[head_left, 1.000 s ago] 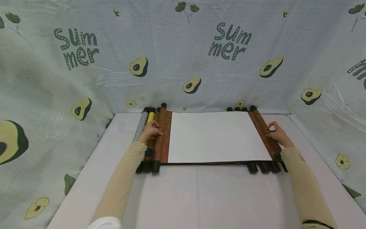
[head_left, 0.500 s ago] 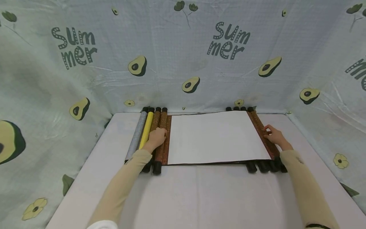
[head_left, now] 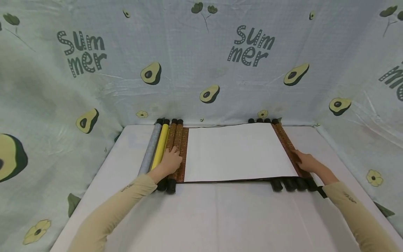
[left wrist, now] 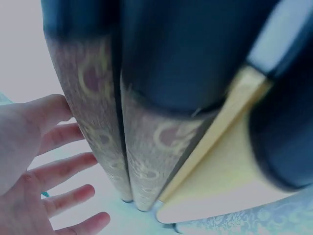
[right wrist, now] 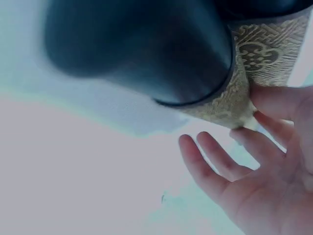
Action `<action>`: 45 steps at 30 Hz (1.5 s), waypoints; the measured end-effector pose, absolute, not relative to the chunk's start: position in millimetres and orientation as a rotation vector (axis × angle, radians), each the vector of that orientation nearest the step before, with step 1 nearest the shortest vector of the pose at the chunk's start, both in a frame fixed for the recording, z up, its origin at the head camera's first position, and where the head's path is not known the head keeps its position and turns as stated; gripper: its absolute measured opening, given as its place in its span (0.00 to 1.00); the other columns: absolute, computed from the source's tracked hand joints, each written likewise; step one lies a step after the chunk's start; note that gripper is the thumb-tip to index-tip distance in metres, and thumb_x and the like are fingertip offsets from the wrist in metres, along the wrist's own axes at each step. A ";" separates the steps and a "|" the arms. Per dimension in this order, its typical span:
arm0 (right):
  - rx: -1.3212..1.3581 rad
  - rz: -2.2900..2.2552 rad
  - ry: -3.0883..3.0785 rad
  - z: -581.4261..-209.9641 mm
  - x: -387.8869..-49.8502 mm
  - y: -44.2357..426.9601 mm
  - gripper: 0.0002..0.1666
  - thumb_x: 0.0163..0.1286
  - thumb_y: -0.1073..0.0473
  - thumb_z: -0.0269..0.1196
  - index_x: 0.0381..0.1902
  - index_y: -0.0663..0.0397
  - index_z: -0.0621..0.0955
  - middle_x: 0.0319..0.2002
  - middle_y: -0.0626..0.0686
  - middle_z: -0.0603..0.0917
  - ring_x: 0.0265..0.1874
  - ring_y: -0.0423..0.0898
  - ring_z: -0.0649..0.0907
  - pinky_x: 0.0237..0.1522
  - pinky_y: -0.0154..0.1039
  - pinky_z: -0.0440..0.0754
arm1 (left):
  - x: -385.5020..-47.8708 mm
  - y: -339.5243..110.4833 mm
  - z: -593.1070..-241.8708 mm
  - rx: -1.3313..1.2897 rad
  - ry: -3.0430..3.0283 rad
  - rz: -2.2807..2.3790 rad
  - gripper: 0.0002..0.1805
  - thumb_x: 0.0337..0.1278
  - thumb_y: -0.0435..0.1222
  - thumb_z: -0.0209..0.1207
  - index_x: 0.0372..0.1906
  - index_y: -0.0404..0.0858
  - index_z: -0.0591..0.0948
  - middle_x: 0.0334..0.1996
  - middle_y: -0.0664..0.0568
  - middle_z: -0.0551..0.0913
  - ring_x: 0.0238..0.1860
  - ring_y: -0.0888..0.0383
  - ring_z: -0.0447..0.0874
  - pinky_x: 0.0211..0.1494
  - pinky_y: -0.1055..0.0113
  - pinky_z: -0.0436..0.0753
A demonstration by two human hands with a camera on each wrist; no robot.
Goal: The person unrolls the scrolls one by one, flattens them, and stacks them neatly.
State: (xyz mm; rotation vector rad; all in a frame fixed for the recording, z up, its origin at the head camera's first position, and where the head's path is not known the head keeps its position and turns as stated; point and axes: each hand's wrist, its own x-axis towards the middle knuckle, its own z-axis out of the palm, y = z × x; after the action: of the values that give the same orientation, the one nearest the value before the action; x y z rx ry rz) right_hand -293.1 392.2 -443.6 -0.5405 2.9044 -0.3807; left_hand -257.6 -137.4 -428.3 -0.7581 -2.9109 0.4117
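Observation:
A hanging scroll with a bare white sheet lies spread across the table, with brown patterned ends. In the head view my left hand lies over the brown rolled scroll at its left end. The left wrist view shows the fingers of my left hand loosely spread, tips beside a brown roll. My right hand is at the brown roll on the right end. Up close, the right thumb and some fingertips of that hand touch the patterned roll; other fingers reach out straight.
Left of the brown rolls lie a yellow roll and a grey-blue roll. Black end knobs jut beyond the sheet's near right edge. A printed cloth stands behind the white table.
My left hand has moved right and nearer me, onto the brown rolls. My right hand has slid nearer along its roll, its forearm swinging outward. The sheet's far left corner now sits slightly lower.

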 end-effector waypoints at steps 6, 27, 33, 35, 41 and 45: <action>-0.677 -0.264 2.832 -434.2 -263.5 399.6 0.32 0.55 0.69 0.55 0.57 0.78 0.62 0.53 0.81 0.63 0.12 0.41 0.66 0.26 0.42 0.71 | -224.4 -140.5 -423.7 -0.852 -2.886 0.474 0.07 0.51 0.40 0.59 0.28 0.41 0.84 0.43 0.45 0.81 0.53 0.46 0.71 0.48 0.48 0.73; -0.520 -0.163 2.809 -430.6 -221.8 403.1 0.63 0.40 0.62 0.72 0.70 0.50 0.48 0.67 0.64 0.50 0.54 0.72 0.57 0.39 0.70 0.64 | -186.5 -145.7 -420.8 -0.793 -2.966 0.690 0.38 0.30 0.65 0.60 0.50 0.47 0.78 0.58 0.47 0.71 0.60 0.42 0.65 0.52 0.43 0.69; -0.509 -0.145 2.813 -430.0 -222.6 402.0 0.63 0.40 0.61 0.71 0.69 0.51 0.48 0.67 0.64 0.50 0.54 0.72 0.57 0.41 0.72 0.62 | -190.4 -146.6 -422.9 -0.789 -2.949 0.707 0.39 0.30 0.66 0.59 0.51 0.48 0.77 0.58 0.47 0.71 0.60 0.41 0.64 0.52 0.43 0.70; -0.504 -0.142 2.817 -430.6 -222.9 401.5 0.62 0.40 0.62 0.71 0.69 0.52 0.48 0.68 0.63 0.49 0.55 0.71 0.57 0.41 0.72 0.62 | -192.3 -147.4 -424.2 -0.793 -2.936 0.694 0.39 0.29 0.65 0.60 0.50 0.47 0.78 0.58 0.46 0.72 0.59 0.40 0.65 0.51 0.42 0.70; -0.479 -0.148 2.824 -432.0 -223.2 399.1 0.60 0.41 0.63 0.71 0.68 0.55 0.50 0.68 0.64 0.49 0.54 0.72 0.57 0.39 0.72 0.63 | -195.0 -149.2 -426.4 -0.801 -2.942 0.629 0.38 0.30 0.63 0.61 0.50 0.45 0.78 0.57 0.45 0.71 0.58 0.39 0.65 0.50 0.41 0.70; -0.462 -0.161 2.831 -431.5 -222.2 398.6 0.58 0.42 0.62 0.70 0.68 0.55 0.51 0.67 0.65 0.51 0.53 0.73 0.59 0.38 0.72 0.63 | -194.0 -150.6 -427.3 -0.793 -3.006 0.555 0.39 0.33 0.61 0.61 0.53 0.43 0.75 0.60 0.43 0.68 0.60 0.38 0.63 0.51 0.41 0.69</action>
State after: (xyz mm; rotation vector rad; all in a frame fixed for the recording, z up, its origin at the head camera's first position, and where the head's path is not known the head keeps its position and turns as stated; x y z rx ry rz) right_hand -222.2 398.6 -431.5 -0.4625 2.8311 -0.1611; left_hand -194.0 -150.6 -427.3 -0.7926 -3.0059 0.5551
